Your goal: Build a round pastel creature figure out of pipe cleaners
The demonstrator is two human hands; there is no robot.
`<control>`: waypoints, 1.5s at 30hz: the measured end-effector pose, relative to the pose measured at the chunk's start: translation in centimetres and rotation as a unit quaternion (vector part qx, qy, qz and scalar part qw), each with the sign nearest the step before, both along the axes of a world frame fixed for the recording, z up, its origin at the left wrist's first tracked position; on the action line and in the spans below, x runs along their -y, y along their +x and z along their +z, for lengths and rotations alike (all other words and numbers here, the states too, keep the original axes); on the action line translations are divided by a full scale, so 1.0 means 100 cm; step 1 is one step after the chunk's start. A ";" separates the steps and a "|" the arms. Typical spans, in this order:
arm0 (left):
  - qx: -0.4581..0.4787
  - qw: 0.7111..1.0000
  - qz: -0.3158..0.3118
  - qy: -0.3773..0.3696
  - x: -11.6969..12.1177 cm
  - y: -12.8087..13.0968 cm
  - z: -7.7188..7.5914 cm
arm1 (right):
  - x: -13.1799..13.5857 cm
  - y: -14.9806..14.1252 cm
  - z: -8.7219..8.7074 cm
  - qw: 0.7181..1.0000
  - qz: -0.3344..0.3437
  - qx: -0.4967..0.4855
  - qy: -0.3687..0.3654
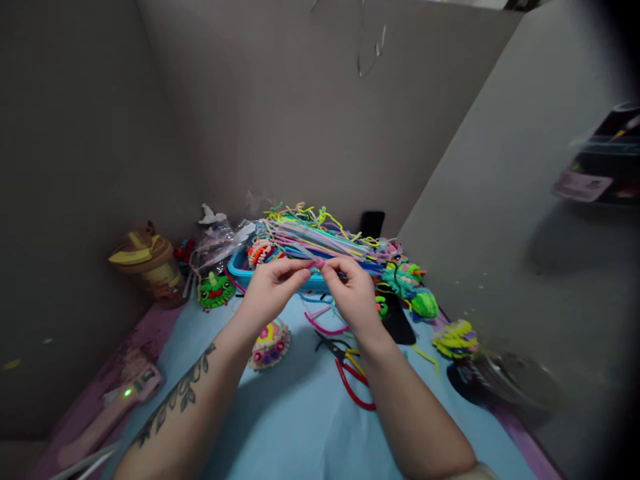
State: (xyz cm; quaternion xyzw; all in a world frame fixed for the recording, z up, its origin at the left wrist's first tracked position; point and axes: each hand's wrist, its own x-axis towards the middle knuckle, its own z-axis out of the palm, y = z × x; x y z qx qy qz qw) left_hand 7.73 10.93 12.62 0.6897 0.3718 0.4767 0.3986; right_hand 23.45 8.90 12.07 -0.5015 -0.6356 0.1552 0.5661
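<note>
My left hand [273, 288] and my right hand [353, 295] meet over the front edge of a blue basket. Between both sets of pinched fingertips is a small pink pipe cleaner piece [317, 264]; its exact shape is partly hidden by the fingers. Below my right wrist, scissors [340, 350] with red and yellow handles lie on the light blue cloth. Beside my left forearm rests a round, flower-decorated pipe cleaner piece [271, 345], partly covered by the arm. A curved magenta pipe cleaner [325, 329] lies between the arms.
Many coloured pipe cleaners [320, 239] fill the blue basket [240, 272]. At left stand a brown cup [163, 277], a green fuzzy figure [216, 291] and a pink device [135, 387] with a green light. At right are a yellow fuzzy piece [456, 339] and a black flat object [400, 325].
</note>
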 end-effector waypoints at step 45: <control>0.187 0.923 0.000 -0.335 0.023 -0.077 -0.073 | -0.021 -0.039 -0.025 0.860 0.349 -0.072 -0.365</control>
